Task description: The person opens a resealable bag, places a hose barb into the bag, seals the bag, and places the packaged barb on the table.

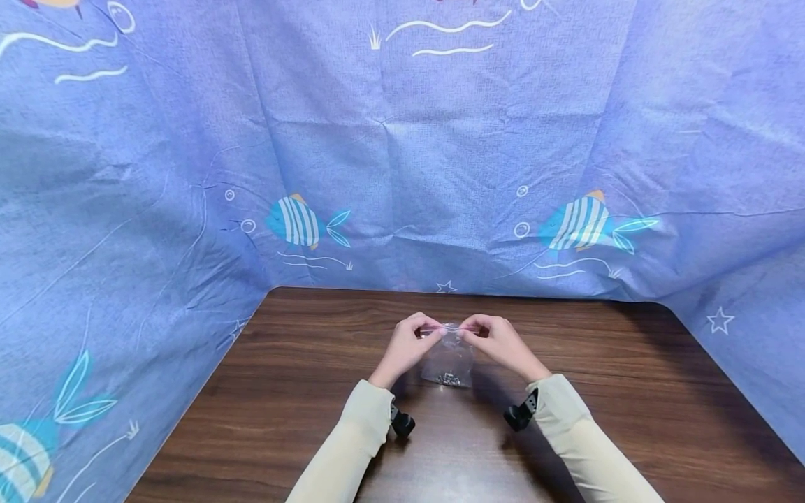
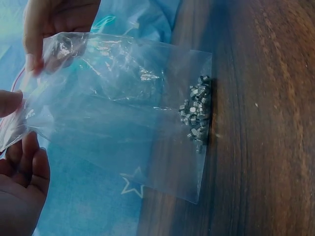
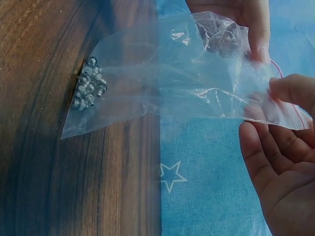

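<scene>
A clear zip bag (image 1: 449,358) with a red line along its top hangs upright between both hands, its lower edge at the tabletop. Small shiny metal pieces (image 2: 195,110), which look like screws or similar fasteners, lie heaped along the bag's bottom. The left hand (image 1: 405,349) pinches the top edge on the left between thumb and fingers. On the right side of that edge, the right hand (image 1: 503,345) pinches the plastic the same way. In the right wrist view, the right-hand thumb (image 3: 293,88) presses near the red line.
A dark wood-grain table (image 1: 302,419) lies beneath the hands. Blue fabric (image 1: 440,175) printed with fish stands around its back and sides. Black cameras are strapped at the left wrist (image 1: 402,422) and right wrist (image 1: 519,415).
</scene>
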Tool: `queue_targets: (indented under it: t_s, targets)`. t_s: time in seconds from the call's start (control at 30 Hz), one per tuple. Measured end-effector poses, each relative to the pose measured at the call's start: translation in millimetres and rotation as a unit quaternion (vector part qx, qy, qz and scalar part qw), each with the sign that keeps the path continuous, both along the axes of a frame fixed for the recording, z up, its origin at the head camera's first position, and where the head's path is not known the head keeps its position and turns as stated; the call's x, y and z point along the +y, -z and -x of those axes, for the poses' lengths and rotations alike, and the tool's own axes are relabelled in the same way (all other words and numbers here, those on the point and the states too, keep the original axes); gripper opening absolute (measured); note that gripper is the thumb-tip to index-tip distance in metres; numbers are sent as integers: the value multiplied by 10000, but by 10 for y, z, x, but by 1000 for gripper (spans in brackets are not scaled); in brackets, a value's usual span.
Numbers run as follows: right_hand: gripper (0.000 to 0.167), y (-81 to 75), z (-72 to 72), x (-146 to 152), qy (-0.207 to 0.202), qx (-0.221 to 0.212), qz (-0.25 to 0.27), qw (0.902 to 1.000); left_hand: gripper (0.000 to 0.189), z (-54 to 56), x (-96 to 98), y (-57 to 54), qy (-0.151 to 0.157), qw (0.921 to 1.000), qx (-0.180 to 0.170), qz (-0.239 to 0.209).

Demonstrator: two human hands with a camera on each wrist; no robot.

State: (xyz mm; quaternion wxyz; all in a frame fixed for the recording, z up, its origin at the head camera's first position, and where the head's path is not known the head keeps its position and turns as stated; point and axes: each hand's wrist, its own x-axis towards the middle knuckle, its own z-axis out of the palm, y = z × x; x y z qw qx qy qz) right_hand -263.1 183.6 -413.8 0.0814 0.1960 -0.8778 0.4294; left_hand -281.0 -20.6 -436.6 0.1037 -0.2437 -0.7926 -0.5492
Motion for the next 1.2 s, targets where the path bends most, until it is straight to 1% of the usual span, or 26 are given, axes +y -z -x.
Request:
queue_targets:
  t_s: [0.27,0.4,0.6,0.8,1.0,1.2]
  targets:
    - [6,0,-3,-36,-55,68,-16,10000,13,-25,5,-17,11,10000,-3,52]
    - [5,1,-4,-51,-60,33,-15,10000,13,-22,3,-8,33,10000,-10,-36]
    - [12,-13,-12,-68,74,8,40,10000,12,-9,2,10,54,9999,-102,-116]
    - [9,-24,2,-78,236,222,13,9995,11,-4,18,6,212,9997,-7,-139]
    - [10,-23,12,-70,246,276,-94,9993,8,-12,7,-33,376,9993,73,26]
    - [17,-60,29,-7,382,357,-394,9979,10,9,-19,-59,403,9985,123,348]
